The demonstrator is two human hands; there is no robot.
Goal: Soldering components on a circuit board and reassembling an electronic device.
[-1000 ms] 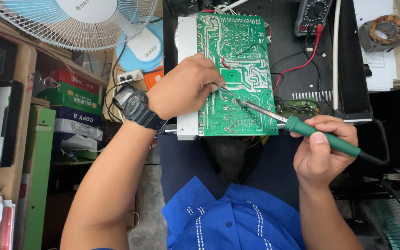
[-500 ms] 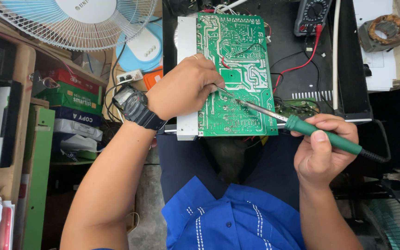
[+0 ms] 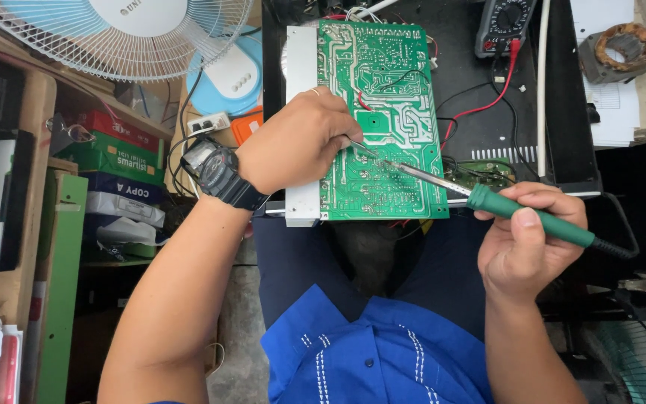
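Note:
A green circuit board [image 3: 383, 82] lies solder-side up on a black device case [image 3: 472, 127]. My left hand [image 3: 300, 142], with a black watch on the wrist, rests on the board's left part and pinches a thin metal tool or wire whose tip points at the board's middle. My right hand [image 3: 528, 239] grips the green handle of a soldering iron [image 3: 525, 213]. The iron's metal tip touches the board beside the left hand's tool tip.
A multimeter [image 3: 504, 26] with red and black leads lies at the top right. A white fan [image 3: 121, 34] stands at the top left, above stacked paper packs [image 3: 117, 179] on a wooden shelf. A copper coil part [image 3: 622, 49] sits on papers at the far right.
The soldering iron tip has slid slightly left and up along the board toward the left hand's tool. Both hands otherwise stay in place.

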